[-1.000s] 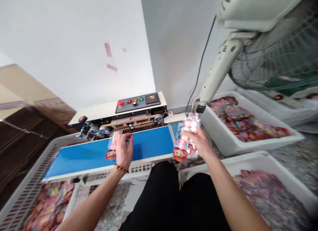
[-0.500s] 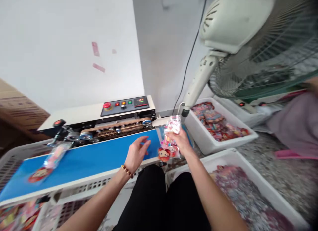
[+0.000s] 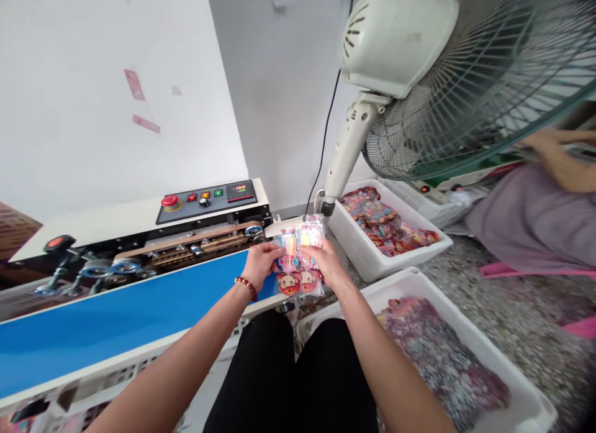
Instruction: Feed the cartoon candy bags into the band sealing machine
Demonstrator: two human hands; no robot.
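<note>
Two clear packets with colourful sticks and red cartoon faces lie side by side at the right end of the blue belt. My left hand (image 3: 262, 264), with a beaded bracelet at the wrist, pinches the edge of the left packet (image 3: 288, 282). Closed on the right packet (image 3: 308, 280) is my right hand (image 3: 326, 261), its thumb across the front. Behind the belt (image 3: 139, 312) stands the sealing machine (image 3: 209, 200) with its lit control panel.
A large fan (image 3: 400, 41) stands at the upper right. White bins of packets, one behind (image 3: 372, 271) and one nearer (image 3: 526, 389), sit on the right. Another person's arm (image 3: 559, 159) shows at the far right.
My left hand has moved right and taken hold of a packet. The two packets are now spread side by side. The view has turned right, and the packet on the belt's left part is gone from sight.
</note>
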